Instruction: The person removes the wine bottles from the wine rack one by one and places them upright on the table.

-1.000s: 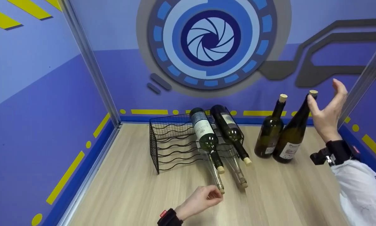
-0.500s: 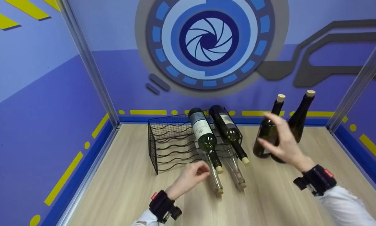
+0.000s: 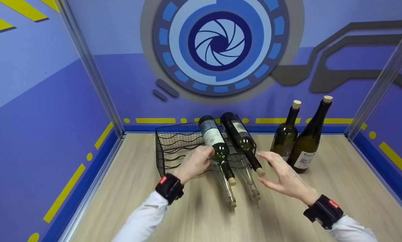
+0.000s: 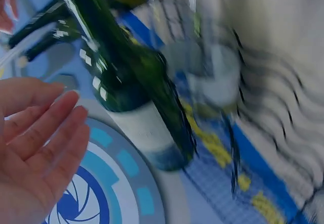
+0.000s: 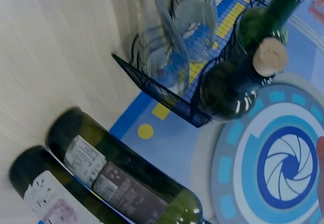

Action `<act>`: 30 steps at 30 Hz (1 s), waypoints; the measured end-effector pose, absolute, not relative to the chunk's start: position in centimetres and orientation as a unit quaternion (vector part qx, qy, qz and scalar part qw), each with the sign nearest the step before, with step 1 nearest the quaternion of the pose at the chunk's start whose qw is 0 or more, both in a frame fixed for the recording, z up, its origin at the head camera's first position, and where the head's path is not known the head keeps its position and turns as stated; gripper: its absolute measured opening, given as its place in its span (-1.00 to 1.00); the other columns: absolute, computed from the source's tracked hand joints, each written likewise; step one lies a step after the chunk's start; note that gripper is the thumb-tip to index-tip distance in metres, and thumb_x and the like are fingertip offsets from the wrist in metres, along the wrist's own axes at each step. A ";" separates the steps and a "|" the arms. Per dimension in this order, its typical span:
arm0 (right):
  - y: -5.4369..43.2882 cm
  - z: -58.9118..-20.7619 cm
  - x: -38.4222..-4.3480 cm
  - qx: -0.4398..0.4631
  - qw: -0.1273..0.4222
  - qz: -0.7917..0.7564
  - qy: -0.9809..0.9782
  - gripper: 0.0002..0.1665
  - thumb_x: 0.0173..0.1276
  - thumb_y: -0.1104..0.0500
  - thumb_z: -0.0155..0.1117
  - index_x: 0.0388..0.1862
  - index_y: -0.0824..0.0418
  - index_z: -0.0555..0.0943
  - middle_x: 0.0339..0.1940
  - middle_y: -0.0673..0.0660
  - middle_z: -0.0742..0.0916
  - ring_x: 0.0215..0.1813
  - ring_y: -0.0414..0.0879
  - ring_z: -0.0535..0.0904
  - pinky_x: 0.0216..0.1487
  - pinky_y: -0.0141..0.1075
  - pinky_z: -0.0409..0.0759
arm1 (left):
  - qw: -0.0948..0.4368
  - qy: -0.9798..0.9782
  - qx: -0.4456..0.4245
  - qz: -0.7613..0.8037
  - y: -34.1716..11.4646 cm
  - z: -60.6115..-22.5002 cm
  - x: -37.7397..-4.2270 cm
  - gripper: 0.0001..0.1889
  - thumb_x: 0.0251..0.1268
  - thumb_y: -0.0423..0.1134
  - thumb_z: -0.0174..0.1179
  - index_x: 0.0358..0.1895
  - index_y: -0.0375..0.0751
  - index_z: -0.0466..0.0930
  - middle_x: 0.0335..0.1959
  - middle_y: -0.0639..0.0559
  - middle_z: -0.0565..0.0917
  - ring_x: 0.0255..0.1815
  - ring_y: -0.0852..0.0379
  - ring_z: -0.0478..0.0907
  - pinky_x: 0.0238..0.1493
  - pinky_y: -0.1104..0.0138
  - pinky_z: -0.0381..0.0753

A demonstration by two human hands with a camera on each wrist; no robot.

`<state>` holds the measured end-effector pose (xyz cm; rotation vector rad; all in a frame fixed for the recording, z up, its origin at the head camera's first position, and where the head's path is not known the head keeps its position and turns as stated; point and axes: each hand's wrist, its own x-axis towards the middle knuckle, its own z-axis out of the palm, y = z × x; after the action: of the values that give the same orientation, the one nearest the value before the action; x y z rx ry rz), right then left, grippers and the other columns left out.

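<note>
My left hand (image 3: pixel 195 163) is over the front of the black wire wine rack (image 3: pixel 179 132), beside the green wine bottle (image 3: pixel 211 136) with the white label. In the left wrist view, its fingers (image 4: pixel 61 138) are extended, and a gap separates them from that bottle. Thumb and fingers spread apart, my right hand (image 3: pixel 286 176) hovers just right of the corked neck of a darker wine bottle (image 3: pixel 242 136). Both bottles lie on the rack's upper level, necks toward me. Below them, two clear glass bottles (image 3: pixel 227 190) lie with their corked necks pointing forward.
Right of the rack, a dark corked bottle (image 3: pixel 284 136) and a taller brown one (image 3: pixel 310 137) with a white label stand upright, close together. Printed blue panels (image 3: pixel 120 77) enclose the wooden tabletop (image 3: pixel 120 191) at the back and sides.
My right hand has left the top of the tall brown bottle and swung left toward the rack. My left hand has risen from the front corks to beside the white-labelled bottle.
</note>
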<state>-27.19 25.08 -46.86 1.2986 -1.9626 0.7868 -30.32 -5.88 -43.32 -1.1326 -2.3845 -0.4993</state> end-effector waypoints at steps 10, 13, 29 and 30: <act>23.3 -48.4 -25.9 0.512 0.306 0.306 -0.742 -0.23 0.05 0.10 0.35 0.14 0.51 0.33 0.07 0.35 0.49 0.11 0.15 0.35 0.17 -0.21 0.20 | 0.259 -0.855 -0.444 0.060 -5.9 -43.8 -36.5 -0.58 -0.05 -0.50 0.20 -0.04 -0.21 0.40 -0.05 -0.11 0.43 -0.05 -0.03 0.37 -0.26 0.26 0.49; 23.0 -48.5 -25.7 0.511 0.297 0.301 -0.748 -0.22 0.03 0.11 0.37 0.15 0.49 0.33 0.09 0.30 0.48 0.08 0.09 0.36 0.14 -0.26 0.23 | 0.252 -0.855 -0.447 0.077 -6.0 -44.1 -37.6 -0.55 0.00 -0.47 0.20 0.03 -0.16 0.39 0.01 -0.10 0.41 0.02 -0.04 0.34 -0.20 0.22 0.48; 22.5 -48.4 -25.1 0.516 0.296 0.310 -0.741 -0.20 -0.02 0.15 0.41 0.14 0.51 0.32 0.10 0.30 0.47 0.10 0.17 0.35 0.01 -0.31 0.32 | 0.197 -0.846 -0.476 0.135 -4.4 -45.6 -41.7 -0.37 0.07 -0.42 0.17 0.28 -0.15 0.25 0.26 -0.07 0.28 0.27 -0.06 0.15 0.18 0.10 0.17; 22.5 -48.4 -25.1 0.517 0.299 0.310 -0.740 -0.20 -0.03 0.15 0.42 0.13 0.52 0.33 0.11 0.29 0.47 0.10 0.18 0.35 0.03 -0.30 0.31 | 0.188 -0.847 -0.478 0.134 -4.3 -45.8 -41.8 -0.35 0.06 -0.42 0.18 0.29 -0.14 0.23 0.28 -0.06 0.27 0.28 -0.05 0.13 0.19 0.10 0.15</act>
<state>-25.08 22.49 -48.39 1.3740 -1.9645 0.8239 -41.80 -4.34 -45.75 -1.3459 -2.3831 0.3780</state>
